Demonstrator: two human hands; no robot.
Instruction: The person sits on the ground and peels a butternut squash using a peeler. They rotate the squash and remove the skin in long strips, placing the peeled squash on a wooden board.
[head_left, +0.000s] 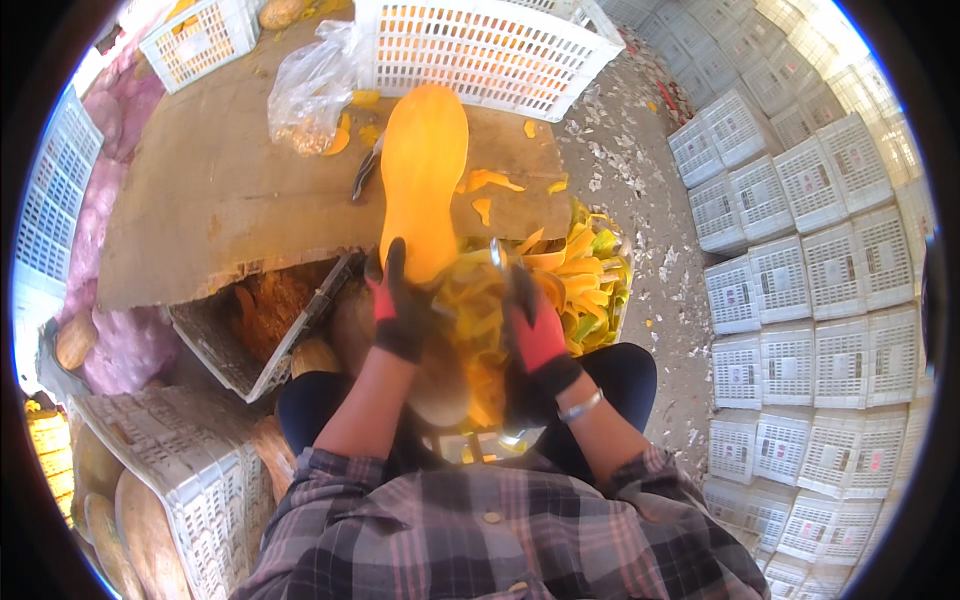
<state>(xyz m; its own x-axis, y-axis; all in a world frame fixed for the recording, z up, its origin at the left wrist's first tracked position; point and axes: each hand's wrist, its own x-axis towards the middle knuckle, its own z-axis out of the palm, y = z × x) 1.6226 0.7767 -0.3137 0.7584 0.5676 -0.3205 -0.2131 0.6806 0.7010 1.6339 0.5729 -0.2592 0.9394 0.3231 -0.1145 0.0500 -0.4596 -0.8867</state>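
Observation:
A peeled orange butternut squash (424, 172) stretches away from me, its far part over the brown board (247, 187). My left hand (396, 311), in a red and black glove, grips its near end. In my right hand (534, 319), gloved alike, is a peeler (496, 255); its metal head shows, while motion blur hides the rest. The peeler is just right of the squash's near end, apart from it. Beneath and beside my hands lies a heap of orange and green peelings (589, 281). A dark-handled knife (366, 171) rests left of the squash, its blade partly hidden.
A clear plastic bag (311, 97) with seed-like bits sits by a large white crate (480, 56) holding orange pieces. A tilted crate (262, 390) stands under the board's near edge. Unpeeled squash (154, 525) fill a crate at lower left. Stacked white crates (810, 270) line the right.

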